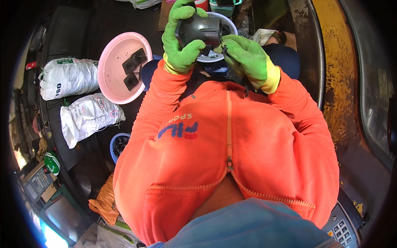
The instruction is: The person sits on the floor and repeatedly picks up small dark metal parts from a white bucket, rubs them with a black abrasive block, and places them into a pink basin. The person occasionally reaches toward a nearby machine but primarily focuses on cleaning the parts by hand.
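Sacks (71, 77) lettered; left grip (170, 40) holds black part (204, 30).

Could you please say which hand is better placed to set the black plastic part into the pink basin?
Probably the left hand: it grips the black plastic part and is nearer the pink basin.

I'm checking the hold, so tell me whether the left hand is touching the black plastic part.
Touching. The head view shows the gloved left hand holding the black plastic part, thumb against its lower side.
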{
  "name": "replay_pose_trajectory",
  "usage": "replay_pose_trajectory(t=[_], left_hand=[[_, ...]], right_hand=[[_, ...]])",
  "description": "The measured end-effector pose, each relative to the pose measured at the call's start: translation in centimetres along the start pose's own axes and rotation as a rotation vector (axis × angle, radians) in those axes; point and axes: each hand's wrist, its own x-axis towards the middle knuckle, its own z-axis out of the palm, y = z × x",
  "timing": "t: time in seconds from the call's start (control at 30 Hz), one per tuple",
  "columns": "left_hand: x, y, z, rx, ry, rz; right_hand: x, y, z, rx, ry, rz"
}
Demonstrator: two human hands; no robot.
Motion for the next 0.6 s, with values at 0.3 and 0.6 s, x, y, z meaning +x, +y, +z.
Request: replay_pose_trajectory(t=[0.3,0.6], left_hand=[[0.8,-0.1,-2.2,0.402,-0.247,0.325],[-0.7,0.1,-2.3,0.432,-0.097,0.115]], right_hand=[[-0.7,-3.2,-0.3,0.762,-0.140,0.426],[1.2,-0.5,-1.3,0.761,0.005,0.440]])
